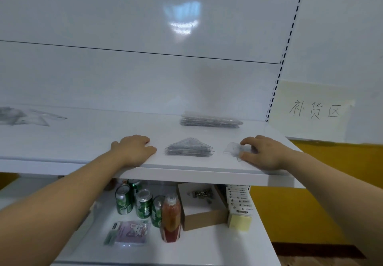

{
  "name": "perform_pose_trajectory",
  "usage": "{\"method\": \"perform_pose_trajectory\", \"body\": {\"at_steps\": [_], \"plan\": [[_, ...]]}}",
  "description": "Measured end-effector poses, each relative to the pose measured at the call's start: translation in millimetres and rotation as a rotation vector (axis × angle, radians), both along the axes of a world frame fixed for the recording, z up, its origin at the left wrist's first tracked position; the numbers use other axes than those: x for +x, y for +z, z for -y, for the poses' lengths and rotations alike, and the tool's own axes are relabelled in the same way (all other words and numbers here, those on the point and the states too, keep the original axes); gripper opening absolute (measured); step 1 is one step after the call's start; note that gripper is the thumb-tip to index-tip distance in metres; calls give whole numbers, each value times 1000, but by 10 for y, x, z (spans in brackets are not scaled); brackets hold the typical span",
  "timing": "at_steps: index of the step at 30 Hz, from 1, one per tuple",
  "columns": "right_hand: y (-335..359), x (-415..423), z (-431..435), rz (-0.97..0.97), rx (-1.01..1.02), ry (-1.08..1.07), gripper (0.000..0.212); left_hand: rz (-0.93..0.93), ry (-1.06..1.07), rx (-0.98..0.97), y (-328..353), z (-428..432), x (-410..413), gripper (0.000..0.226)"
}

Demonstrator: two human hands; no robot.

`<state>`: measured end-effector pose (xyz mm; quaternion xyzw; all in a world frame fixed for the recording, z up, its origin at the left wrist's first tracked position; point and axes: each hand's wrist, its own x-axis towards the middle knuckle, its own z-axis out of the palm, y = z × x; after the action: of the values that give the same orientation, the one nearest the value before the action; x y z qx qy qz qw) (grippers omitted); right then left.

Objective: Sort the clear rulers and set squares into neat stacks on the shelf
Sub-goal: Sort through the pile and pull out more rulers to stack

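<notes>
A stack of clear triangular set squares [189, 147] lies near the front of the white shelf [87, 139]. Behind it, against the back panel, sits a stack of clear straight rulers [210, 119]. My left hand [134, 149] rests on the shelf just left of the triangular stack, fingers loosely curled and holding nothing. My right hand [262, 151] is at the shelf's right front, its thumb and fingers pinching a small clear set square [235, 148] that lies on the shelf. Loose clear rulers and set squares [24, 116] lie scattered at the far left.
The lower shelf holds green cans [143, 203], a red bottle [171, 218], an open cardboard box [204, 207], sticky-note pads [240, 209] and a packet [130, 231]. A paper sign [313, 110] hangs on the wall at right. A slotted upright [277, 79] bounds the shelf's right side.
</notes>
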<state>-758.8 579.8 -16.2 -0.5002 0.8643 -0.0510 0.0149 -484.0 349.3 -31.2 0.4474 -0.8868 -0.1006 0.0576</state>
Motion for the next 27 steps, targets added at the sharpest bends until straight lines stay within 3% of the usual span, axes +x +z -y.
{"method": "perform_pose_trajectory", "body": {"at_steps": [3,10,21,27], "plan": [[154,87,96,16,-18,-13,66,-57,-75,105,42,127,126,62],[471,1051,1353,16,-79,121,67,-48,-69,23,146,787,898,63],[284,3397,3873,104,36,363,67,-20,187,-26,141,2461,3419,64],[235,4131,4764,60,53,455,68,-2,324,-79,171,3118,4145,67]]}}
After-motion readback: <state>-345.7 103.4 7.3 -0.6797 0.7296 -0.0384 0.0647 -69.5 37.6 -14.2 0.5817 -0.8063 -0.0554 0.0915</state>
